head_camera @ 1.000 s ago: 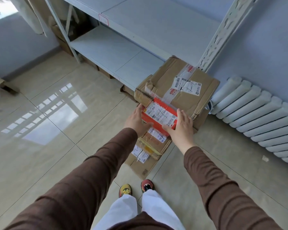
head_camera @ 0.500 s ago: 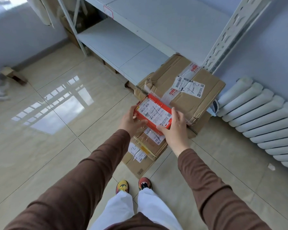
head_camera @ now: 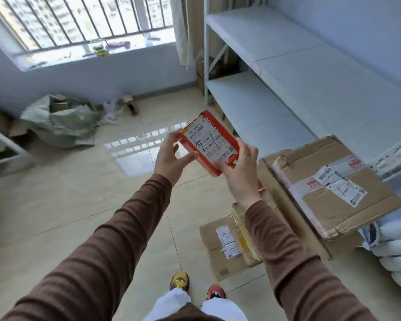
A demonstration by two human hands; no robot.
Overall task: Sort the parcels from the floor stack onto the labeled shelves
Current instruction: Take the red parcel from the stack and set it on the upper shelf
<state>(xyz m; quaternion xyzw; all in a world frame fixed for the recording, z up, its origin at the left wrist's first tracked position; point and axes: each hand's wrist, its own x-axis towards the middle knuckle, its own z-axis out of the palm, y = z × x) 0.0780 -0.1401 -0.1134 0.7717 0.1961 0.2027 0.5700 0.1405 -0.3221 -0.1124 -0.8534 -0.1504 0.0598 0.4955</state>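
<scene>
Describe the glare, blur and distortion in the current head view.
Head view: daylight from the barred window throws a bright barred reflection on the glossy floor tiles; wide-angle lens bends the shelf edges; the far corner with the grey sack is soft, while the red parcel label and both hands stay fairly sharp.

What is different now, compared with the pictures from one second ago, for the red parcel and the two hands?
The red parcel was lifted off the floor stack and raised up in front of the person, label facing up. The left hand and right hand kept hold of it on both sides. The large cardboard box and the smaller box below stayed in the stack.
</scene>
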